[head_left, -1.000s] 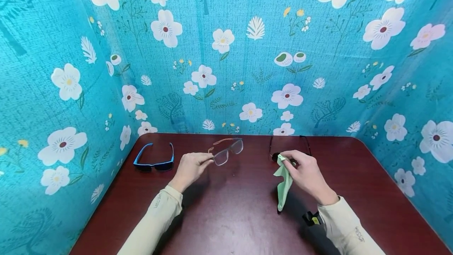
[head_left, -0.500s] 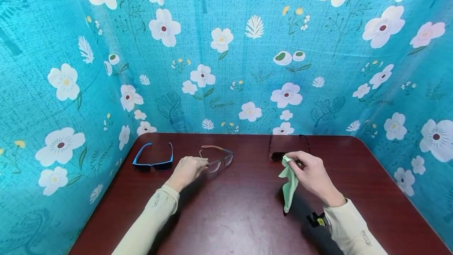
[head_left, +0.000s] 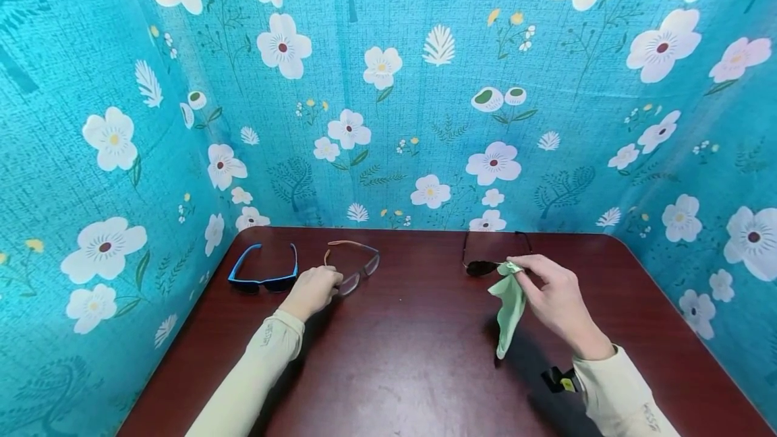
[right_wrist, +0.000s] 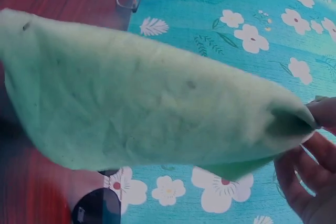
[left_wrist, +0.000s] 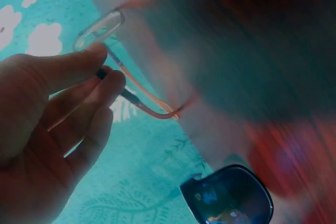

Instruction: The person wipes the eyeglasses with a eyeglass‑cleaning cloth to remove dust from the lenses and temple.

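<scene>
My left hand (head_left: 311, 294) pinches a pair of clear-lens eyeglasses (head_left: 371, 265) at one end of the front, low over the table's left middle. In the left wrist view, thumb and fingertips meet on the eyeglasses (left_wrist: 124, 67) near a hinge, and the brown temples stretch away unfolded. My right hand (head_left: 558, 299) pinches a light green cloth (head_left: 511, 309) by its top; it hangs down above the table. The cloth (right_wrist: 157, 103) fills much of the right wrist view. Behind it, thin-framed dark sunglasses (head_left: 481, 268) lie with temples unfolded, one lens hidden by hand and cloth.
Blue-framed sunglasses (head_left: 262, 283) lie unfolded at the table's left, close to the left hand. The dark red table (head_left: 400, 363) ends at a blue flowered curtain (head_left: 425, 127) behind and at both sides. A small black device (head_left: 560, 380) sits at the right wrist.
My left hand has moved left and lowered the eyeglasses toward the table, closer to the blue sunglasses. The right hand has shifted slightly right with the cloth, uncovering one dark lens.
</scene>
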`<state>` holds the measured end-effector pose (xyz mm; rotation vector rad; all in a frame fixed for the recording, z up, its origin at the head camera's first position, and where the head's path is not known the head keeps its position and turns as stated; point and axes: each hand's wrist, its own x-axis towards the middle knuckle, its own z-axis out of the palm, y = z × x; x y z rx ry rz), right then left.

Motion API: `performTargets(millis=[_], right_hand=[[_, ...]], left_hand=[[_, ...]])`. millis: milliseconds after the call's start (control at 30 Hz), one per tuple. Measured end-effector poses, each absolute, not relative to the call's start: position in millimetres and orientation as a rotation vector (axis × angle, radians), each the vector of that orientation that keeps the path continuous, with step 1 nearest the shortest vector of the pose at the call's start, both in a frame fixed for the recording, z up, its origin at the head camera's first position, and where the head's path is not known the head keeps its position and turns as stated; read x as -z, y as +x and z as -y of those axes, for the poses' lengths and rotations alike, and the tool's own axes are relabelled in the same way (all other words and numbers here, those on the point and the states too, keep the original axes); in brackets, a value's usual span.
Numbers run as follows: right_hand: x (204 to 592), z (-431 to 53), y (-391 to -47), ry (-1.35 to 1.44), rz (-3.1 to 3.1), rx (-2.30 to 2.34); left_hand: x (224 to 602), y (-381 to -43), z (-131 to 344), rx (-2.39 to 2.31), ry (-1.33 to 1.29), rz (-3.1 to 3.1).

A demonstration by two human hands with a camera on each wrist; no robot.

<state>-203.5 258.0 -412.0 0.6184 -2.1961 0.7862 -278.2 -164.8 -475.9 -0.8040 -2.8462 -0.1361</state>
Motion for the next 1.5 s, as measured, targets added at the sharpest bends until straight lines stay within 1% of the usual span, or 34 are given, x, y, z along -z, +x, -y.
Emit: performTargets(millis=[367, 600, 800, 933, 1100, 1300, 1500], right_hand=[[398.4, -277.8, -199.0, 0.480, 2.175, -0.827], [396.9, -290.0, -197.0, 0.235, 2.260, -0.933], [399.7, -304.0, -195.6, 0.143, 2.381, -1.027], [401.1, -315.3, -197.7, 0.070, 2.435, -1.232], [404.2, -325.9, -204.1, 0.033, 2.320, -1.611], [407.5, -332.6, -210.6, 0.048, 2.165, -1.924], [411.9, -338.1, -212.4, -0.020, 2.071, -2.140]], left_hand=[[475.7, -287.0, 173.5, 0.030, -0.663, 2.901], [470.8, -293.6, 173.9, 0.042, -0.633, 2.935], [462.5, -295.1, 161.1, -0.012, -0.608, 2.875], [451.3, -292.9, 128.7, 0.028, -0.677, 2.776], [442.3, -294.7, 65.2, 0.054, -0.837, 2.824], [453.7, -312.3, -7.7, 0.091, -0.974, 2.920], [467.6, -324.9, -54.7, 0.132, -0.965, 2.959]])
